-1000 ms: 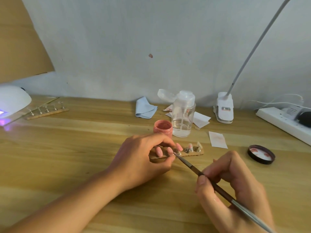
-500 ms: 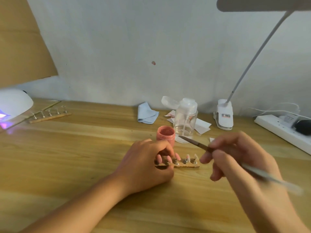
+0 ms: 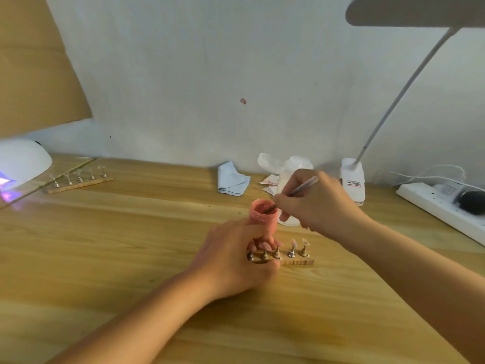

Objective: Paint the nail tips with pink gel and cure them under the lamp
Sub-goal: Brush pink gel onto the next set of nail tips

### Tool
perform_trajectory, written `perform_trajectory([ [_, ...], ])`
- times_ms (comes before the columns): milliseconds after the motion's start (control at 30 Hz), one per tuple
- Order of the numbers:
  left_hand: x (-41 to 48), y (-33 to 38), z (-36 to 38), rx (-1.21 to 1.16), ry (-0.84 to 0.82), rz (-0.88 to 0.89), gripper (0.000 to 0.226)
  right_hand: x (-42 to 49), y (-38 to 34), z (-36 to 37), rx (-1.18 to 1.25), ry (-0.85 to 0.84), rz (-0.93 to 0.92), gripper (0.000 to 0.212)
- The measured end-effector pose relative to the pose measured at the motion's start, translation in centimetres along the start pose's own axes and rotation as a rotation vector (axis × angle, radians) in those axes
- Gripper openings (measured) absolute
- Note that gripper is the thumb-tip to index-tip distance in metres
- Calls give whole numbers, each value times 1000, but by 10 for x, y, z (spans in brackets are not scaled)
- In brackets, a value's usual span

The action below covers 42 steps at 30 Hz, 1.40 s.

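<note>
Since half a second ago my right hand has swung the brush over, and now its bristles are dipped in the pink gel jar, fingers pinching the handle. Left hand grips the left end of the tip strip. The strip lies just my side of the jar, running left-right, and the right hand looks nearer its pale tips. The sticker on the desk lamp base is too small to read.

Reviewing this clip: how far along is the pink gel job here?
Done: the three nail tips nearest the left hand look pink. In hand: the right hand dips the brush into the open gel jar while the left hand holds the wooden strip. Left: the two end tips look pale, a second strip beside the lit curing lamp carries clear tips, and the wooden strip is not under the lamp.
</note>
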State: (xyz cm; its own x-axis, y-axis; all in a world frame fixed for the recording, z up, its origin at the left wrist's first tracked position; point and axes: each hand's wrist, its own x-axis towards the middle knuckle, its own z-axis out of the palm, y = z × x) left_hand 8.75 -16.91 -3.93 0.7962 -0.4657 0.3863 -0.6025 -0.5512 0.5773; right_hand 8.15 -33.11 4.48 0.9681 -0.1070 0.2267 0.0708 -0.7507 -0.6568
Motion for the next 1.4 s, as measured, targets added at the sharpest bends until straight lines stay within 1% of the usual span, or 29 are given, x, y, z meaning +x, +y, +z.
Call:
perform_trajectory([
  [67, 1, 1, -1, -12, -5, 9, 10, 3, 2, 5, -22, -18, 9, 8],
  [167, 0, 2, -2, -34, 6, 32, 16, 0, 5, 7, -17, -26, 7, 12],
  [233, -1, 1, -2, -34, 34, 34, 17, -9, 5, 3, 38, 38, -2, 11],
  [267, -1, 1, -2, -35, 48, 33, 16, -16, 6, 0, 128, 94, -3, 9],
  [333, -1, 1, -1, -16, 64, 33, 15, -36, 11, -7, 446, 182, -9, 7],
  [367, -1, 1, -1, 8, 70, 38, 15, -49, 15, -10, 598, 198, -12, 7],
  [400, -1, 1, -1, 29, 75, 45, 16, -63, 21, -13, 699, 202, -15, 10],
  [433, -1, 2, -2, 47, 78, 54, 15, -76, 28, -14, 745, 200, -25, 15],
  [500, -1, 3, -3, 80, 81, 69, 14, -100, 42, -12, 741, 214, -53, 17],
  [600, -3, 7, -5, 92, 70, 85, 20, -116, 55, -8, 706, 235, -63, 11],
  [700, -4, 9, -6, 113, 67, 106, 26, -118, 55, -4, 660, 207, -91, 5],
  [833, -3, 12, -7, 120, 75, 128, 27, -116, 53, -2, 583, 209, -102, 10],
  [1000, -4, 12, -7, 131, 85, 145, 25, -112, 54, 0, 587, 142, -47, 9],
  [1167, -4, 11, -6, 121, 85, 150, 27, -110, 55, 0, 634, 138, -44, 9],
  [1300, -4, 11, -6, 113, 84, 151, 25, -110, 57, -1, 674, 168, -47, 9],
  [1400, -4, 11, -6, 123, 87, 148, 25, -109, 56, 0, 672, 145, -55, 8],
])
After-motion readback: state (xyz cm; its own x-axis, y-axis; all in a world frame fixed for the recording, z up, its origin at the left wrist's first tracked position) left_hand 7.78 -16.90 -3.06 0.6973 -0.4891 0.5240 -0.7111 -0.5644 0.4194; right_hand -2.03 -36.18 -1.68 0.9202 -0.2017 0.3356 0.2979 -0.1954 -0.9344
